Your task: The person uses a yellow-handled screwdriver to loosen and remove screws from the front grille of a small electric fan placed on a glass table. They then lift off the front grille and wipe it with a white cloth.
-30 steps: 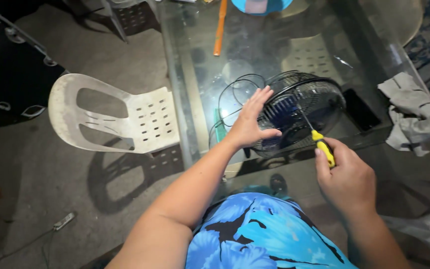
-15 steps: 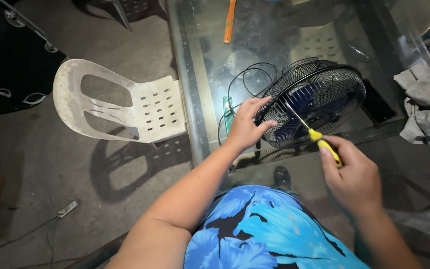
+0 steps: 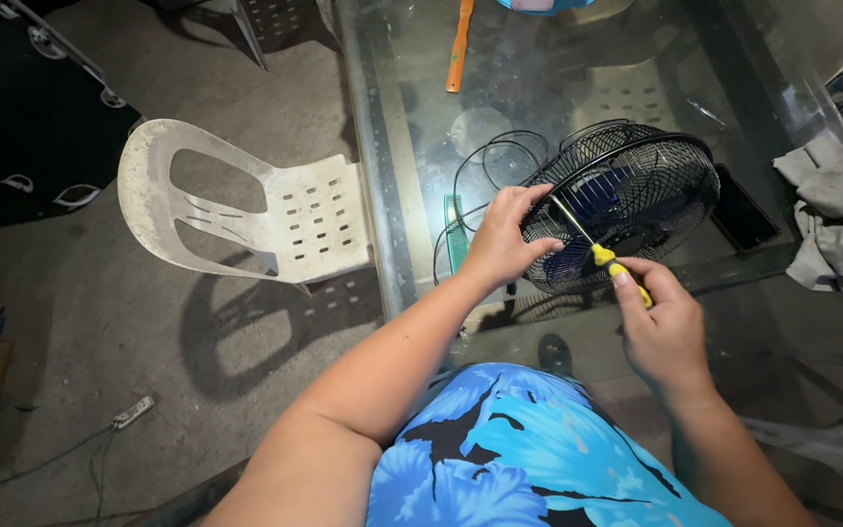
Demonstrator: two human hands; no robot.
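I see one black wire-cage fan (image 3: 636,200) lying tilted on the glass worktop (image 3: 412,117), near its front edge, with dark blue blades showing through the grille. My left hand (image 3: 502,242) is curled over the cage's left rim, fingers closed on the wires. My right hand (image 3: 663,327) is wrapped tight around the yellow handle of a single screwdriver (image 3: 599,256), whose thin shaft runs up and left to the cage rim beside my left hand. I judge the fan light but awkward: the wire grille is springy and will flex or dent if squeezed in the middle, so the stiffer outer ring is the place to take hold, as the left hand does now. The glass beneath looks slick, so the fan could skate if pushed sideways. The screwdriver is rigid and its handle looks easy to grip. A black cord (image 3: 490,161) loops behind the fan, and one green comb (image 3: 455,232) lies just beside the left wrist. Also on the worktop: one grey rag (image 3: 836,224) to the right, one dark phone-like slab (image 3: 742,220) beside the cage, one orange stick-like tool (image 3: 459,44) farther back. One white plastic chair (image 3: 246,210) stands on the floor to the left.
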